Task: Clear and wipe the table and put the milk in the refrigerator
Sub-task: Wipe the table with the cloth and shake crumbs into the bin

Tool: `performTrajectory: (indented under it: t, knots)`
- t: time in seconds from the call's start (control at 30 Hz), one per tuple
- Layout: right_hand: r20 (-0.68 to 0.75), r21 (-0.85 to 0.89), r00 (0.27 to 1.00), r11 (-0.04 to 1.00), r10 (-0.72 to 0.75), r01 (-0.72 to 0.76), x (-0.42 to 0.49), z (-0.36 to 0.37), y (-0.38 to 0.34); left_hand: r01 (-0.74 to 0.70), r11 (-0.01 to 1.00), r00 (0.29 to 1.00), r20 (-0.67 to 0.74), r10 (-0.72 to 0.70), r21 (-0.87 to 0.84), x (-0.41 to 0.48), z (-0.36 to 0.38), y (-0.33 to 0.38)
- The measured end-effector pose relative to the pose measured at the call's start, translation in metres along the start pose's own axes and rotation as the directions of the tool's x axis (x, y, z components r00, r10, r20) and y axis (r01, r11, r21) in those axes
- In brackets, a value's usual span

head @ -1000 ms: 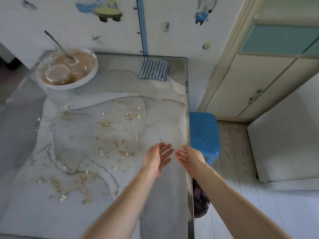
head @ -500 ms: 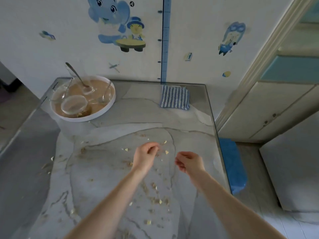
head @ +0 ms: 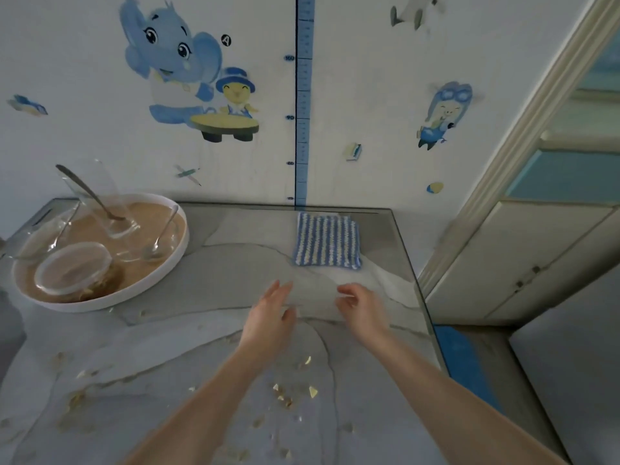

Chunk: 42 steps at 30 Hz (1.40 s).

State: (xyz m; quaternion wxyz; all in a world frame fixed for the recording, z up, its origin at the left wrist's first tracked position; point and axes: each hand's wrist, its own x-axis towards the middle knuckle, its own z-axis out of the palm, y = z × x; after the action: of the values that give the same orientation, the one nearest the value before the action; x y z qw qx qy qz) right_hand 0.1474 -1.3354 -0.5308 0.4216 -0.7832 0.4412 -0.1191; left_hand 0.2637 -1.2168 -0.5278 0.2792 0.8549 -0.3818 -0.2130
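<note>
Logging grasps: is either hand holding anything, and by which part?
Nothing. The left hand and right hand are both empty, short of the striped cloth.

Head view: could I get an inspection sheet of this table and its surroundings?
Surface: marble-patterned table, crumbs scattered across the near half.
Job's things: striped cloth flat at the far right corner; milk not seen.
Clutter: round tray at far left holding a glass with a spoon and a glass bowl.
Hands: left hand and right hand empty, above the table short of the cloth.
Cables: nothing seen.
Surroundings: wall with elephant sticker and height chart; door at right.
</note>
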Motion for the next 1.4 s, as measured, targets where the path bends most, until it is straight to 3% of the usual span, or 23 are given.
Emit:
performTrajectory:
  t: [0.1,0.23,0.43,0.63,0.77,1.0,1.13,1.27,1.4]
  knots:
    - [-0.034,-0.165,0.994,0.981,-0.108,0.101,0.042,-0.001,0.003,-0.061,0.989,0.998,0.029,0.057,0.138,0.032,0.015,0.002]
    - [0.033,-0.335,0.973,0.915,-0.227,0.225,0.093,-0.004,0.004,-0.154,0.944,0.988,0.058,0.143,0.291,0.074,0.025,0.008]
    - [0.186,-0.523,0.966,0.814,-0.179,0.252,0.133,0.004,0.019,-0.190,0.920,0.967,0.225,0.116,0.342,0.119,0.033,0.014]
    - [0.126,-0.605,0.967,0.756,-0.219,0.250,0.135,0.002,0.018,-0.181,0.912,0.974,0.196,0.114,0.368,0.122,0.036,0.013]
    - [0.146,-0.603,0.946,0.732,-0.291,0.318,0.115,0.004,0.015,-0.158,0.928,0.973,0.213,0.088,0.337,0.108,0.029,0.009]
    - [0.305,-0.596,0.927,0.716,-0.218,0.364,0.048,0.007,0.020,-0.177,0.916,0.962,0.261,0.082,0.361,0.034,0.022,-0.007]
    - [0.408,-0.401,0.896,0.847,-0.177,0.350,0.011,-0.011,0.017,-0.202,0.929,0.952,0.285,0.112,0.309,-0.009,0.014,-0.004]
    - [0.318,-0.230,0.912,0.912,-0.260,0.340,-0.021,-0.047,-0.021,-0.157,0.983,0.985,0.087,0.150,0.093,-0.039,-0.009,0.014]
    - [0.359,-0.090,0.880,0.927,-0.310,0.364,-0.056,-0.088,-0.065,-0.129,0.966,0.986,-0.137,0.100,-0.224,-0.057,-0.036,0.042]
